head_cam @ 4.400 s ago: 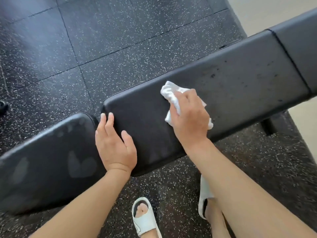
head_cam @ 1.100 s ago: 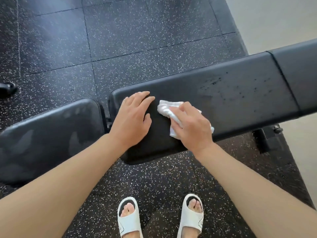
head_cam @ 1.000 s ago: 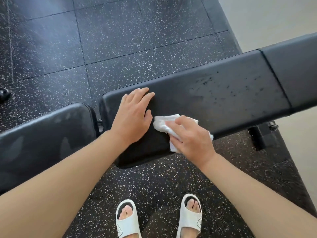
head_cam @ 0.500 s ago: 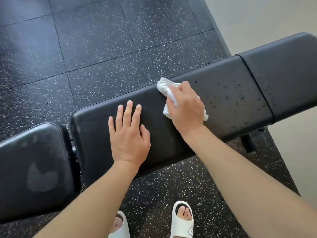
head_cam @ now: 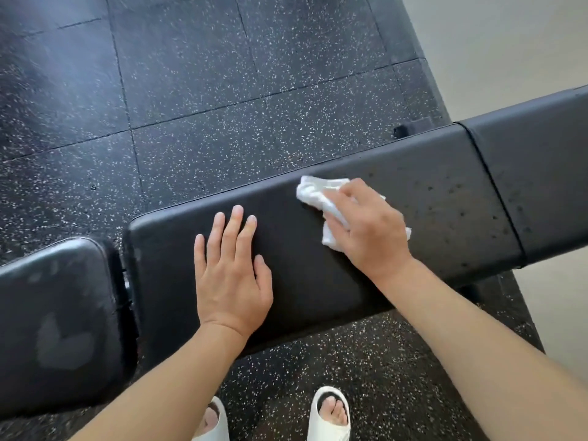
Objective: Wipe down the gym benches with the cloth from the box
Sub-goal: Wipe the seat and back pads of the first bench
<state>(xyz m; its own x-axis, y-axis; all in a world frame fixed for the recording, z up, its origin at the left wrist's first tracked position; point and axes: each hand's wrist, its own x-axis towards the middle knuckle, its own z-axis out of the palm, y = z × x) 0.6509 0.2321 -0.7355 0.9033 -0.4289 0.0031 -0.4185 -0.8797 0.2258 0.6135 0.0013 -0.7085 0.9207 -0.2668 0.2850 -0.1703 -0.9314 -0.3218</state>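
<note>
Half a second on, the right hand (head_cam: 369, 230) has carried the white cloth (head_cam: 318, 194) a little further right along the black bench pad (head_cam: 318, 281), toward the speckled patch of droplets (head_cam: 445, 198), while the left hand (head_cam: 232, 272) stays planted flat on the pad's left half, fingers straight and slightly fanned. Fingers of the right hand curl over the bunched cloth and press it onto the vinyl near the pad's far edge. To wipe well from here, the person would likely do best to keep the cloth flattened under the palm, sweep in overlapping passes from far edge to near edge, and work rightward through the droplets to the seam (head_cam: 496, 192); a bunched cloth may skip spots. A second pad (head_cam: 57, 319) at left shows smudges
</note>
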